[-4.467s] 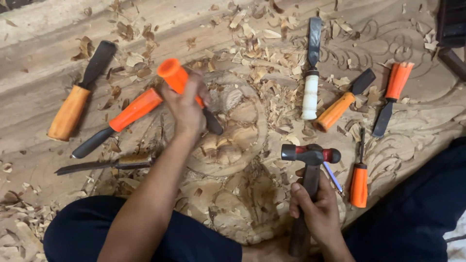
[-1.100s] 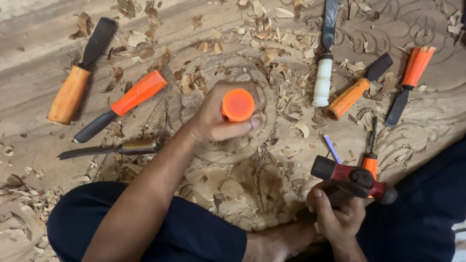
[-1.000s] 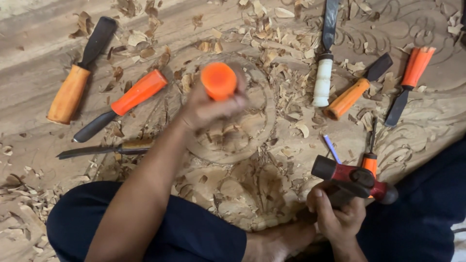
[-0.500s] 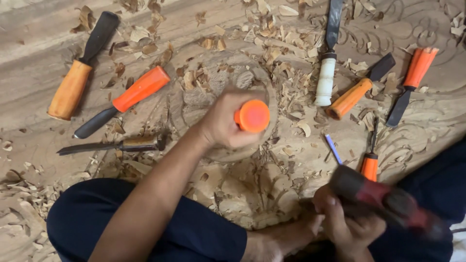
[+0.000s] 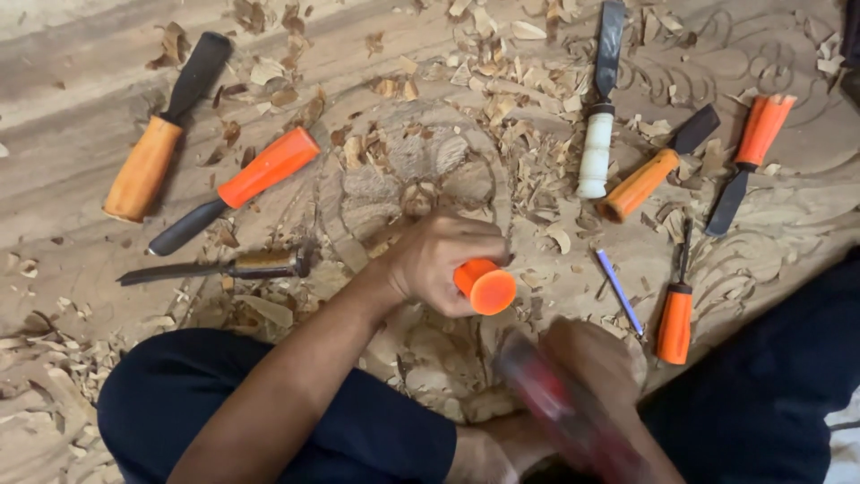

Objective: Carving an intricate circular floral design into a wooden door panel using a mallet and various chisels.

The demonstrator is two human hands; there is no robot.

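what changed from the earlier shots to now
The left hand brought its orange-handled chisel down from mid-air onto the carved wood panel. The right hand swung the hammer up toward it, now blurred. The spare chisels stayed put.

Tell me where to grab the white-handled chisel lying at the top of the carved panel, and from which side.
Take the white-handled chisel by its pale handle, coming from above. It lies flat among wood chips, dark blade pointing away, and the handle's near end is clear of the orange chisel beside it.

A single head-worn camera looks steeply down from close above at the carved wooden panel [image 5: 430, 170] and lap.
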